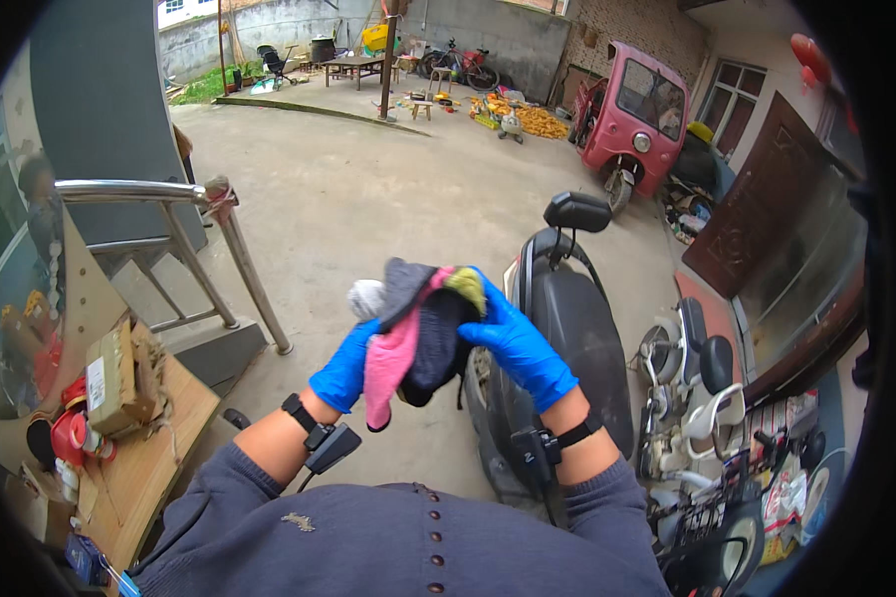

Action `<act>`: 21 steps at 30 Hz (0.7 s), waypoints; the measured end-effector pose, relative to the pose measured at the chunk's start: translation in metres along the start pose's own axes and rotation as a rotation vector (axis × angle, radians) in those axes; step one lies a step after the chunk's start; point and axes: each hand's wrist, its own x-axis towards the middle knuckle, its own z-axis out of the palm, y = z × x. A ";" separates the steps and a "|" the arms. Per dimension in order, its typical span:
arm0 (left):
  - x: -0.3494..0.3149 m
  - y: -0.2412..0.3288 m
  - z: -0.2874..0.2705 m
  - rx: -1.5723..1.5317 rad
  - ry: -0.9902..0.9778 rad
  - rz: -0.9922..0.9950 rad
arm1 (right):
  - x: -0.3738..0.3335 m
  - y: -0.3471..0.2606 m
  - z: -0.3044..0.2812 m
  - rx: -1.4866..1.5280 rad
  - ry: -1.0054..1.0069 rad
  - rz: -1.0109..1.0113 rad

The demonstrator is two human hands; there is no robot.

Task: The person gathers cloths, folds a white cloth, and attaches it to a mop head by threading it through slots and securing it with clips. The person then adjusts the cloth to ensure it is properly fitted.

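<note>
Cloth bundle [396, 350] of pink, grey, navy-black and yellow-green pieces is held up, in the head view, at the middle, above the concrete ground [338, 184]. The left hand [346, 370], blue-gloved, grasps its left side, fingers mostly hidden behind the fabric; a whitish wad [366, 298] shows just above that hand. The right hand [516, 344], gloved alike, grips the right edge, thumb at the dark piece. On the right stands a black-seated motor scooter [574, 318], with a pink three-wheeler [615, 144] parked farther back. At lower left, a cardboard box [117, 386] sits on a wooden tabletop [169, 468] near a metal handrail [124, 190].
</note>
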 end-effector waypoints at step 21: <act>0.445 0.167 -0.298 -0.033 0.070 0.077 | 0.504 0.053 -0.179 -1.317 0.193 -0.070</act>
